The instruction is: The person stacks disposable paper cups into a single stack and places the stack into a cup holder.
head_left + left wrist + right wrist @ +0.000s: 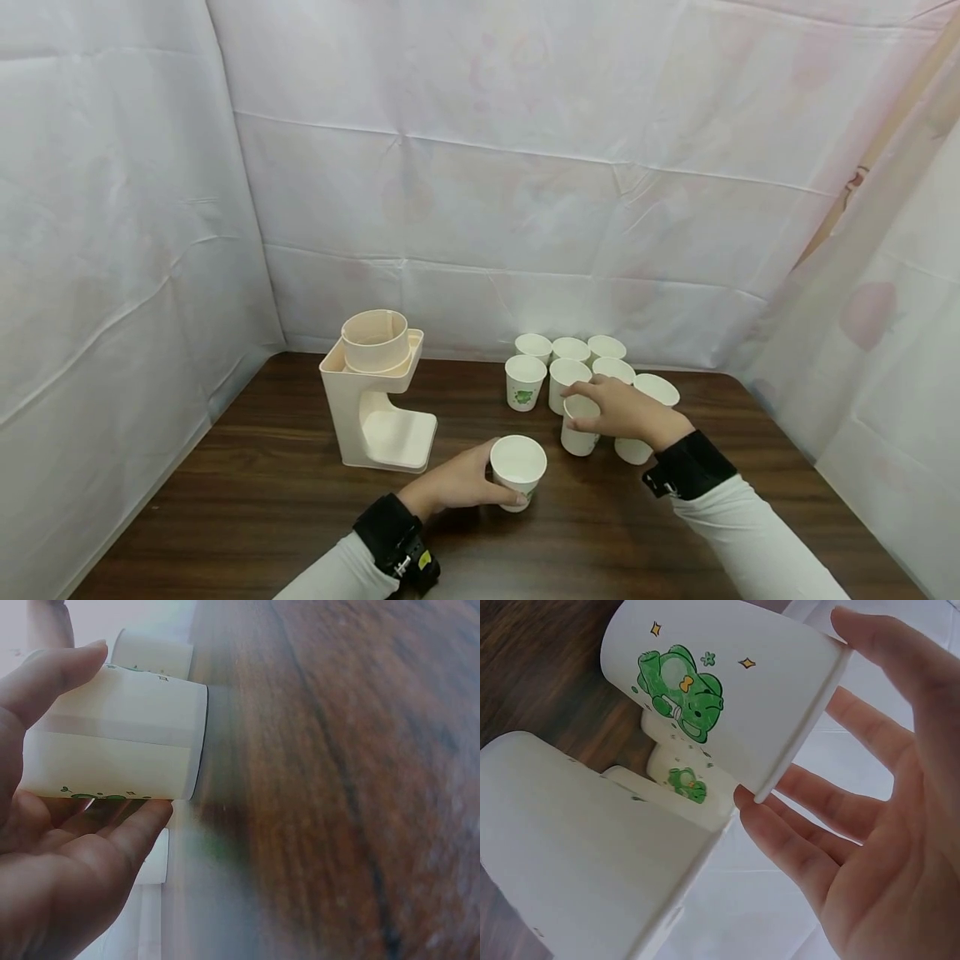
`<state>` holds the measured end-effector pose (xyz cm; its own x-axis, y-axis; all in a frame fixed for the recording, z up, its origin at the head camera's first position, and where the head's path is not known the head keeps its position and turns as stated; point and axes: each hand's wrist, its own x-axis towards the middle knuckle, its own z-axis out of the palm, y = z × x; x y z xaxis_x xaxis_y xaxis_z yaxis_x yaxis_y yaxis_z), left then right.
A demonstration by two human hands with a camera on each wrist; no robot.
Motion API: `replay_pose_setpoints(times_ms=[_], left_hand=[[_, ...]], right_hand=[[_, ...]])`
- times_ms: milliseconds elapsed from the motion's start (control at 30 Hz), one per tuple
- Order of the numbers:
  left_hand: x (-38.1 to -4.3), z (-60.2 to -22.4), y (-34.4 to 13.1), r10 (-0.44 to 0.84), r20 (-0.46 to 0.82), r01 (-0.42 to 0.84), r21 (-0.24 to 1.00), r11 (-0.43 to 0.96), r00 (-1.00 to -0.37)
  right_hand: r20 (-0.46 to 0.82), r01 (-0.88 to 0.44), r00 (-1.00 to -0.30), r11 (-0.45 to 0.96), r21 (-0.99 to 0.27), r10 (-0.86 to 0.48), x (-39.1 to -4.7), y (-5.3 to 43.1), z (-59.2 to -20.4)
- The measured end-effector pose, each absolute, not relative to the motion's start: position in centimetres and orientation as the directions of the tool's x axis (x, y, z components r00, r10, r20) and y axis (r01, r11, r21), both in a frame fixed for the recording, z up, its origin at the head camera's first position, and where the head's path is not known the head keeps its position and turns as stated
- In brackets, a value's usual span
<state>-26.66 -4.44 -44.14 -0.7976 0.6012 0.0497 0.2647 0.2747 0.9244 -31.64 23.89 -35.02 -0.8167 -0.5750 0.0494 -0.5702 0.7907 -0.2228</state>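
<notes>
My left hand point(468, 479) grips a white paper cup point(517, 460), with the thumb on one side and the fingers on the other. This cup stands upright at the front, its open mouth facing up; the left wrist view shows its side point(112, 735) and small green print. Farther right, my right hand point(622, 408) pinches the rim of another white paper cup point(579, 433). A green bear is printed on that cup point(697, 690) in the right wrist view. Right beside it is one more paper cup point(577, 840), partly behind my right hand in the head view.
Several white paper cups point(525, 385) stand grouped at the back right of the dark wooden table point(247, 492). To the left is a cream plastic stand point(345, 417) with a round cylinder point(375, 354) on top and a flat base. Pale curtains point(487, 167) enclose the table.
</notes>
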Motion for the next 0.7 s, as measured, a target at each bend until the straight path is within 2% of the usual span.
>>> replay_pose_setpoints(times_ms=[467, 700], left_hand=[[-26.6, -44.2, -4.5, 0.604, 0.047, 0.262, 0.926, 0.273, -0.795], [-26.7, -44.2, -4.6, 0.600, 0.048, 0.266, 0.922, 0.281, -0.799]], right_hand=[[0.097, -0.617, -0.785, 0.760, -0.202, -0.612, -30.9, 23.2, -34.1], [0.157, -0.672, -0.740, 0.723, -0.158, -0.654, -30.2, 22.8, -33.1]])
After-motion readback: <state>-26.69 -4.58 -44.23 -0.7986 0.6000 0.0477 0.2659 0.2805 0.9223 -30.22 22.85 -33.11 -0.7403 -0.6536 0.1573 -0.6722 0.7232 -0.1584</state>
